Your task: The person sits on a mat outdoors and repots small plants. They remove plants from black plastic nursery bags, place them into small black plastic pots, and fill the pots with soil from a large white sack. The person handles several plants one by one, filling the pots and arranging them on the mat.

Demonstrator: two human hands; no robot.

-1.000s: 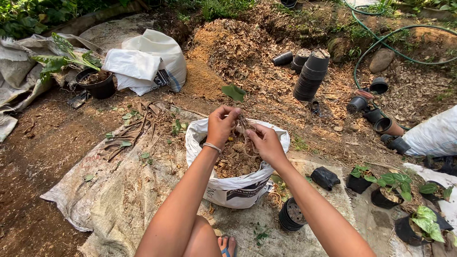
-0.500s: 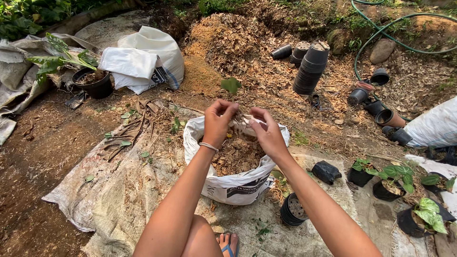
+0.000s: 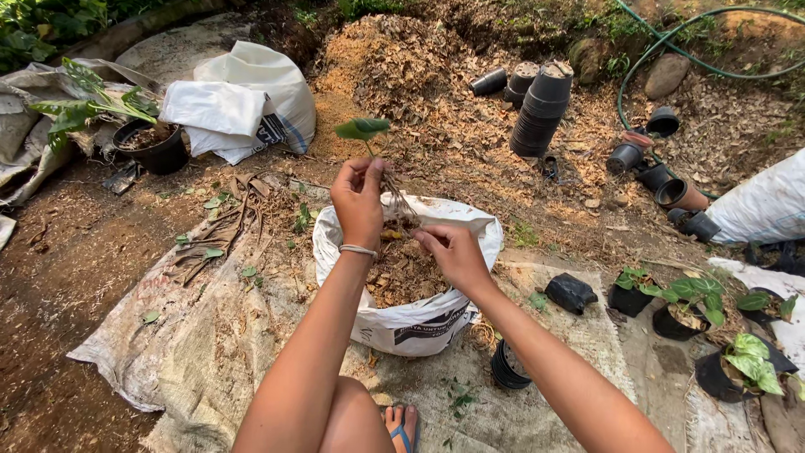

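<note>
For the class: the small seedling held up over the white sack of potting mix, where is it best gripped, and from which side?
Grip the seedling low on its thin stem, just above the dangling roots, coming in from the side, as the left hand does. The single leaf on top is broad and probably tears easily, and the roots hang loose over the white sack, so the stem looks like the only firm part.
</note>
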